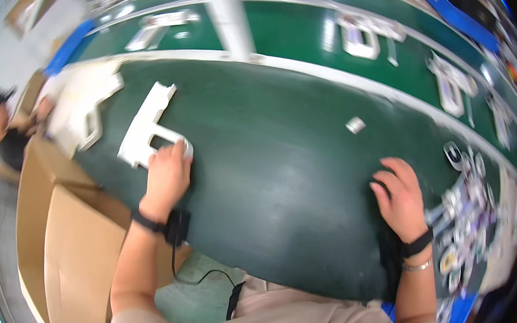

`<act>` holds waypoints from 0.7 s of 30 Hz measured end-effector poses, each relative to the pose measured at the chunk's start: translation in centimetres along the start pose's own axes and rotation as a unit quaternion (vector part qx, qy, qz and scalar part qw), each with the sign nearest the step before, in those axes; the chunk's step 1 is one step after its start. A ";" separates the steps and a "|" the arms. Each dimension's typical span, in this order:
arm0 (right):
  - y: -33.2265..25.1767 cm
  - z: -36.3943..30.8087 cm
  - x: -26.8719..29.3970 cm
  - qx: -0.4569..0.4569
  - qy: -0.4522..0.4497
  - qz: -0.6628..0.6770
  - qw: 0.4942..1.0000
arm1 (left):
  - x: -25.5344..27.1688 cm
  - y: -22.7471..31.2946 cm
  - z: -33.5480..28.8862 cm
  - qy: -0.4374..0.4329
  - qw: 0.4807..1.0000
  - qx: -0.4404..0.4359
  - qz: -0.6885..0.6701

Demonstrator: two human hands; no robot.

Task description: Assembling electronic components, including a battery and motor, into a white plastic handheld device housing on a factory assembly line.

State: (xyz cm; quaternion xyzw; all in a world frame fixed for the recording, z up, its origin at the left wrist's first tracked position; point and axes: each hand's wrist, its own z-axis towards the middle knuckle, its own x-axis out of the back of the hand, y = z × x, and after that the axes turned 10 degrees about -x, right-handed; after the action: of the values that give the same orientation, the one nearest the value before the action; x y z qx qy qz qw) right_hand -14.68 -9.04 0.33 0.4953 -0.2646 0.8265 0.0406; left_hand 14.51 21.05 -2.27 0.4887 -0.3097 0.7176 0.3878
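At the left of the dark green table (277, 210), my left hand (169, 175) has its fingers closed on the near end of a white plastic housing shell (140, 129). The shell has a long body and a looped handle, and it lies on the tabletop. My right hand (401, 199) hovers over the table's right side, fingers apart and loosely bent, with nothing in it. Beyond that hand, a small white piece (355, 125) lies by itself. Just right of it sits a heap of white and grey parts (466, 221).
An open cardboard box (84, 258) stands against the table's left edge. More white shells (84, 111) lie at the far left, near another person (9, 129). Behind a white rail, a green conveyor (301, 29) carries several white assemblies (359, 35). Blue trays (455, 14) stand beyond.
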 end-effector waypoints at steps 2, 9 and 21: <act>-0.7 -0.5 0.2 0.019 -0.006 0.001 1.000 | 1.2 6.0 0.0 -0.022 0.995 -0.088 -0.039; 1.1 -5.1 4.4 0.038 -0.006 0.016 0.999 | 4.4 14.9 1.9 -0.085 0.913 -0.357 -0.179; 22.7 -4.3 18.3 -0.294 -0.059 -0.137 0.944 | 8.2 19.4 9.4 -0.030 0.896 -0.360 -0.260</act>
State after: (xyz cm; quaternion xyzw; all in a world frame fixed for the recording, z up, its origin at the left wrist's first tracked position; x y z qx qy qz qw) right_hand -34.83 -30.02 5.06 0.5406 -0.4277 0.6675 0.2816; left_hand 0.37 5.54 7.35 0.4002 -0.4204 0.4160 0.7000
